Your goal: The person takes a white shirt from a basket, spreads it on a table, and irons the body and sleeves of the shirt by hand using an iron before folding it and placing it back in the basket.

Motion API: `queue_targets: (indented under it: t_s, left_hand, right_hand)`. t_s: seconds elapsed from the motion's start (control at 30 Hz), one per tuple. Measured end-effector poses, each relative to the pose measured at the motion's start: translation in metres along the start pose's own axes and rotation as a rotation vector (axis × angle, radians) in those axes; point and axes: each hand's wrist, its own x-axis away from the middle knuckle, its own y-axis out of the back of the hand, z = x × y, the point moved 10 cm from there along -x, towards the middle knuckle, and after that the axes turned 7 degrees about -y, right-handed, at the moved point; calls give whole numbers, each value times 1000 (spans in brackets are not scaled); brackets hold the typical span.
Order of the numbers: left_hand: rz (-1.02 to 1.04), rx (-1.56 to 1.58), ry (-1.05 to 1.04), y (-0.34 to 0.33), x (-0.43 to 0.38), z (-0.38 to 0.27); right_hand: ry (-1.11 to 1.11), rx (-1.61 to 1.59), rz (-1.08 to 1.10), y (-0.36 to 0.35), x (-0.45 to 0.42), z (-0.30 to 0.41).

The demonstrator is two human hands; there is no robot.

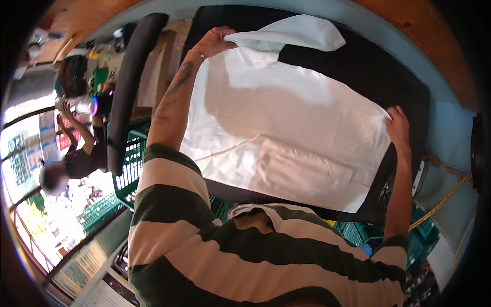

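Note:
A white cloth lies spread over a black padded board in front of me. My left hand grips its far left part, where a loose section flops over to the right on the board. My right hand has its fingers at the cloth's right edge; the fingertips partly disappear against the fabric. Near my body, part of the cloth is folded over in a layer with creases. Partly behind my right forearm, an iron seems to stand at the board's right end.
A long black padded arm rises left of the board. Green plastic crates stand below it and others at the lower right. A yellowish cord hangs at the right. Another person handles something at the far left.

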Motion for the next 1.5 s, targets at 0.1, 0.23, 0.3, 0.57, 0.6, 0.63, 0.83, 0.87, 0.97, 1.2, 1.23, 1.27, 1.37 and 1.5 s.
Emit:
queue_targets:
  t_s: [0.1, 0.23, 0.3, 0.57, 0.6, 0.63, 0.83, 0.87, 0.97, 1.2, 1.23, 1.27, 1.37, 1.5]
  left_hand:
    - [-201, 78, -238, 34, 117, -53]
    - [-253, 288, -73, -13, 247, -72]
    - [-307, 263, -138, -66, 291, -67]
    - [-464, 320, 92, -132, 324, -30]
    - [-387, 332, 38, -128, 324, -38]
    - [-386, 337, 34, -126, 327, -34]
    - [-239, 155, -202, -115, 318, -30]
    - [-305, 100, -194, -95, 312, -23]
    - [-532, -28, 32, -61, 325, 41]
    - [-453, -704, 46, -108, 252, 37]
    - [-409, -843, 136, -111, 258, 46]
    - [-402, -762, 144, -114, 263, 54]
    - [-416, -750, 169, -114, 266, 57]
    - [-481, -1010, 123, -107, 275, 51]
  right_hand:
    - [41, -16, -74, 46, 67, 53]
    - [-5, -73, -240, 13, 187, 22]
    - [-254, -119, -31, -46, 217, -3]
    - [-132, 25, -165, -66, 232, 1]
    - [-168, 32, -201, -55, 229, 1]
    - [-171, 37, -203, -56, 228, 1]
    - [-225, -13, 22, -101, 242, -12]
    - [-142, -49, 38, -101, 241, -23]
    - [-171, -316, -209, -62, 215, -24]
    - [-236, -109, -334, -90, 166, -14]
    - [-217, 38, -294, -96, 172, -9]
    - [-193, 185, -250, -102, 177, -5]
    - [-195, 143, -248, -100, 177, -1]
    - [-202, 341, -172, -104, 172, -5]
